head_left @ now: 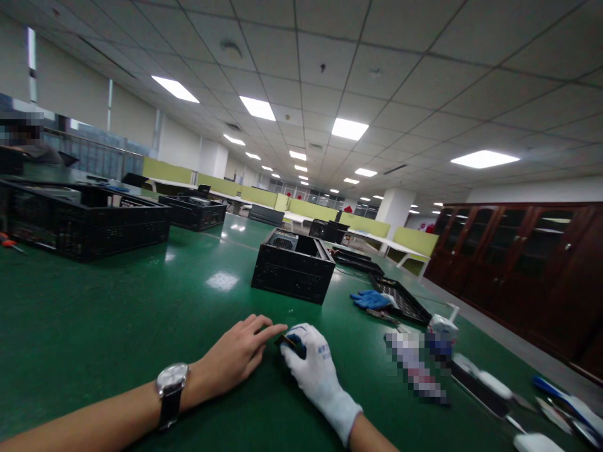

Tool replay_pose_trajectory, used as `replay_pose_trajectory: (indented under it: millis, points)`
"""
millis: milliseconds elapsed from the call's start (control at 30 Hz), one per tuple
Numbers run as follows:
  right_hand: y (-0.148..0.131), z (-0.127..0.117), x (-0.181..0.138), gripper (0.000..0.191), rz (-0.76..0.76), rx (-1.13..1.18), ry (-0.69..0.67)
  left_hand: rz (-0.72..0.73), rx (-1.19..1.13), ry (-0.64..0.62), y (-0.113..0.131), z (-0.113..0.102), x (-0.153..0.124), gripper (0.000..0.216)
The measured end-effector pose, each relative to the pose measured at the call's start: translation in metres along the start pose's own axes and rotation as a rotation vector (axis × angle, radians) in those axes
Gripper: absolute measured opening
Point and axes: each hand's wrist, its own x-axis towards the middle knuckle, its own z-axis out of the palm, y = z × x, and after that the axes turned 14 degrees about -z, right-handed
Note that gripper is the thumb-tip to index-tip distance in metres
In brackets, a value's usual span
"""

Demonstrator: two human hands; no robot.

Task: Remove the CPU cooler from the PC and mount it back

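Observation:
My right hand (311, 359), in a white work glove with blue on the fingers, pinches a small dark flat piece with a gold-coloured edge (282, 340). Its exact kind is too small and blurred to tell. My left hand (239, 351) is bare, with a wristwatch (172, 380) at the wrist. Its index finger stretches toward the held piece, fingers apart and nothing in them; whether the fingertip touches the glove I cannot tell. Both hands are low over the green tabletop (226, 314). Just beyond them stands an open black computer case (293, 270).
More black cases (108, 220) stand at the left, near a screwdriver (10, 243). To the right are a blue glove (370, 299), a black panel (400, 299), a white-and-blue container (441, 333), a phone-like dark slab (479, 390) and blue-handled tools (572, 402). A person (35, 147) is at the far left.

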Motion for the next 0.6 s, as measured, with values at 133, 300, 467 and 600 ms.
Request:
replay_pose_trajectory:
  millis: [133,300,467,600]
  points:
    - [0.0018,0.0031,-0.0019,0.005,-0.006,-0.039,-0.078,0.001,0.019,-0.025,-0.0011,0.001,-0.0011,0.063]
    - [0.0045,0.0076,-0.0021,0.005,0.012,-0.06,-0.178,0.011,0.041,-0.068,-0.0038,0.002,-0.0009,0.061]
    - [0.0039,0.0054,-0.0004,0.004,0.015,-0.032,-0.148,0.002,0.049,-0.067,-0.0043,0.0014,-0.0012,0.058]
    - [0.0027,0.001,0.0009,0.004,0.035,0.031,-0.046,-0.021,0.06,-0.059,-0.006,0.002,-0.002,0.038]
